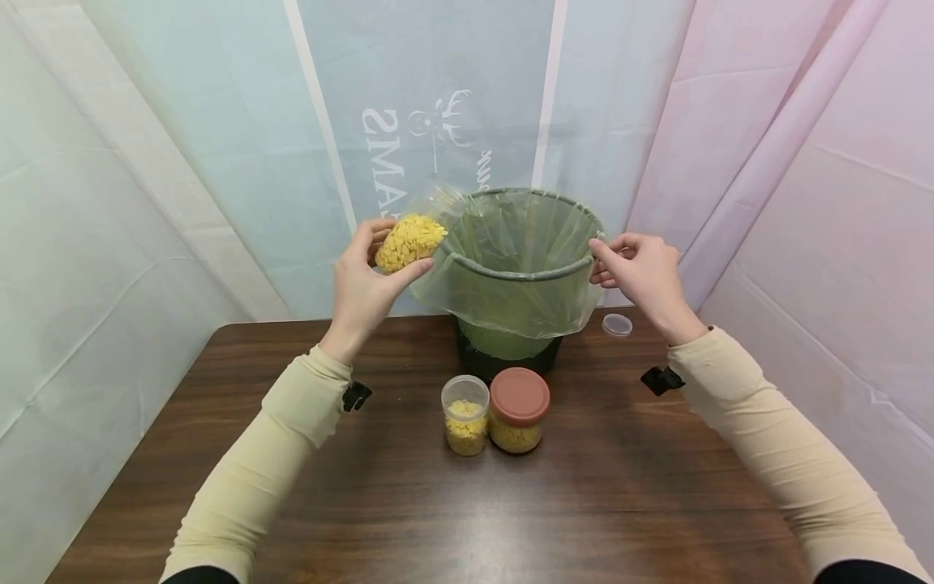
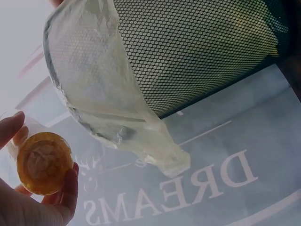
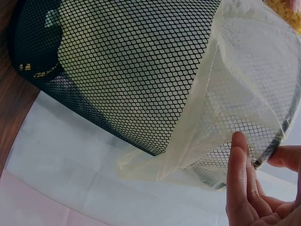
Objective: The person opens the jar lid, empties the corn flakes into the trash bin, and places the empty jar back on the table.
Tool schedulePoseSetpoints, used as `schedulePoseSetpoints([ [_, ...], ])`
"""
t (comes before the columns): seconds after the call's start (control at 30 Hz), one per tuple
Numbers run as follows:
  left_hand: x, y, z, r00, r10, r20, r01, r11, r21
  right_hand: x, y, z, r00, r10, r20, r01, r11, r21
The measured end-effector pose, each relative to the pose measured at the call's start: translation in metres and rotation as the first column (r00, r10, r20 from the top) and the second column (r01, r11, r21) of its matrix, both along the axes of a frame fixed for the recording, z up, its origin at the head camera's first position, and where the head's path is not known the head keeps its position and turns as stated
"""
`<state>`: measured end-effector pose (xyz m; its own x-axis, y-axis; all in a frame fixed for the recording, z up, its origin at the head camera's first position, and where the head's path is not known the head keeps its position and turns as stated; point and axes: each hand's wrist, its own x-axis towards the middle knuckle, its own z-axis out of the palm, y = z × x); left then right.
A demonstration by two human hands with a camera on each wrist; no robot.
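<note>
My left hand [image 1: 368, 280] grips a clear round jar [image 1: 411, 243] of small yellow pieces and holds it tilted at the left rim of a black mesh trash bin [image 1: 503, 357]. In the left wrist view the round base of the jar [image 2: 44, 162] faces the camera. A pale green, see-through bin liner [image 1: 521, 304] lines the bin and is folded over its rim. At the right side of the rim, my right hand [image 1: 642, 268] pinches the liner and rim between thumb and fingers, as the right wrist view also shows at the rim [image 3: 270, 153].
In front of the bin stand a lidless clear jar [image 1: 465, 418] partly filled with yellow pieces and a jar with a reddish lid [image 1: 520, 397]. A clear round lid [image 1: 617, 325] lies right of the bin on the dark wooden table [image 1: 409, 519]. A printed curtain [image 1: 430, 65] hangs behind.
</note>
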<state>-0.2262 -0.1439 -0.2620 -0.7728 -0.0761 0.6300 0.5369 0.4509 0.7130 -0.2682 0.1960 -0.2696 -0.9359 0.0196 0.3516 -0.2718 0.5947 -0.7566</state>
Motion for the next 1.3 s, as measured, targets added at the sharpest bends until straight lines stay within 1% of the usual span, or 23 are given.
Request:
schedulePoseSetpoints([
  [0.1, -0.003, -0.002, -0.002, 0.999, 0.029, -0.046, -0.03, 0.999, -0.017, 0.0, -0.001, 0.0, 1.0, 0.002, -0.002, -0.002, 1.0, -0.006],
  [0.2, -0.016, -0.008, -0.011, 0.995, 0.061, -0.085, -0.064, 0.997, -0.033, 0.001, -0.001, 0.0, 1.0, 0.001, -0.005, -0.001, 1.0, -0.009],
  [0.4, -0.018, -0.005, -0.008, 0.996, 0.045, -0.076, -0.042, 0.999, 0.033, 0.002, -0.002, 0.001, 1.0, 0.006, -0.012, -0.007, 1.0, -0.028],
  [0.53, -0.015, -0.001, -0.003, 0.997, 0.035, -0.069, -0.03, 0.997, 0.07, 0.002, -0.001, 0.001, 1.0, 0.009, -0.015, -0.01, 0.999, -0.042],
  [0.77, 0.004, 0.009, 0.015, 0.997, 0.037, -0.064, -0.033, 0.997, 0.075, 0.002, -0.001, 0.0, 1.0, 0.0, -0.016, -0.001, 0.999, -0.032],
  [0.9, 0.006, 0.01, 0.019, 0.998, 0.043, -0.051, -0.039, 0.996, 0.085, 0.002, -0.002, 0.0, 1.0, 0.0, -0.019, -0.001, 1.0, -0.031],
  [1.03, 0.004, 0.01, 0.021, 0.998, 0.046, -0.047, -0.041, 0.995, 0.089, 0.002, -0.002, 0.0, 1.0, 0.0, -0.018, -0.001, 1.0, -0.031],
  [1.3, 0.002, 0.011, 0.025, 0.997, 0.028, -0.067, -0.022, 0.996, 0.086, 0.004, -0.003, 0.0, 1.0, -0.008, -0.009, 0.007, 0.999, -0.032],
])
